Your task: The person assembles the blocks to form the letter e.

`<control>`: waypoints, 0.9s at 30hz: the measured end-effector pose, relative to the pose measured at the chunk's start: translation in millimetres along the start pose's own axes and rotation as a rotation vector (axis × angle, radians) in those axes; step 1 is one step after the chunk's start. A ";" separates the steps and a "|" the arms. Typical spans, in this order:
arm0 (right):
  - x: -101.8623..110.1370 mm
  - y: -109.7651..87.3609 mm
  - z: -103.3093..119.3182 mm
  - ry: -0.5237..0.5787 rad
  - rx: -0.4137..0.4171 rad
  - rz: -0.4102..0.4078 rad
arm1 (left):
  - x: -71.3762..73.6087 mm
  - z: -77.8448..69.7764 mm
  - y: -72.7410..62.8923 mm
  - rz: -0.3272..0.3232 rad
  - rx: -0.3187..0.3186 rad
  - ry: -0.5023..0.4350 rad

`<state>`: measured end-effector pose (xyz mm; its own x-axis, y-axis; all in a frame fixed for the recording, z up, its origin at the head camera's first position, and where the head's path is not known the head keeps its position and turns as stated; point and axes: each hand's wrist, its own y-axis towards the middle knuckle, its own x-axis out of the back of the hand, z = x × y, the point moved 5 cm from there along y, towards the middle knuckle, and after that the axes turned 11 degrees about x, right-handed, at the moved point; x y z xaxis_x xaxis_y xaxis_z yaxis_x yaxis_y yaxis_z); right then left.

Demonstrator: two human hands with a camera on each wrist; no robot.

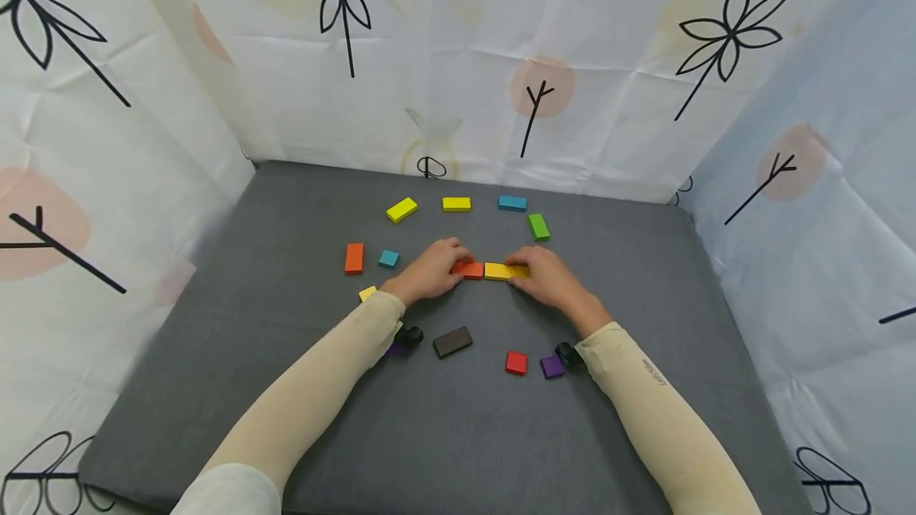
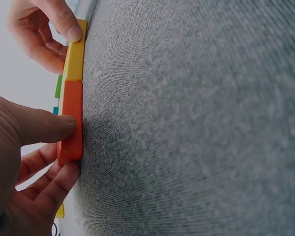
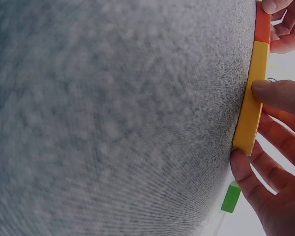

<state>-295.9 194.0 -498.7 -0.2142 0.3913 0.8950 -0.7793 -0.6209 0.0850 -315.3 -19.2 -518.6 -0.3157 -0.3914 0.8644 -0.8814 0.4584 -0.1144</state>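
On the grey table (image 1: pixel 458 435), an orange-red block (image 1: pixel 471 271) and a yellow block (image 1: pixel 498 271) lie end to end in a row. My left hand (image 1: pixel 429 270) holds the orange-red block; in the left wrist view its thumb (image 2: pixel 64 128) presses the near face, with a fingertip at the block's outer end. The yellow block is held by my right hand (image 1: pixel 547 276). Seen from the right wrist, that thumb (image 3: pixel 268 91) lies on the near side and a finger touches the far end. The two blocks' inner ends appear to meet.
Behind the hands lie two yellow blocks (image 1: pixel 402 210), a blue block (image 1: pixel 512 203) and a green block (image 1: pixel 538 227). Orange (image 1: pixel 354 259) and small blue (image 1: pixel 389 259) blocks sit left. Nearer are brown (image 1: pixel 453 342), red (image 1: pixel 516 363) and purple (image 1: pixel 553 367) blocks. Patterned curtains (image 1: pixel 458 38) surround the table.
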 end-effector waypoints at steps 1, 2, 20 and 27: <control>0.2 0.1 0.4 -0.001 0.001 0.000 | 0.0 -0.2 0.4 0.001 -0.001 -0.005; 0.4 0.1 0.6 -0.003 0.002 0.001 | 0.1 -0.4 0.7 0.000 -0.003 -0.007; -1.2 1.8 -1.4 -0.023 -0.001 0.015 | 1.8 -5.1 0.2 0.001 -0.010 -0.039; -1.3 1.9 -0.1 -0.028 -0.006 0.034 | -4.0 0.4 4.6 -0.005 -0.027 -0.046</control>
<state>-297.2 192.4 -499.7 -0.2240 0.3510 0.9092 -0.7757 -0.6290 0.0518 -318.2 -15.8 -522.8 -0.3276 -0.4297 0.8414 -0.8732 0.4778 -0.0960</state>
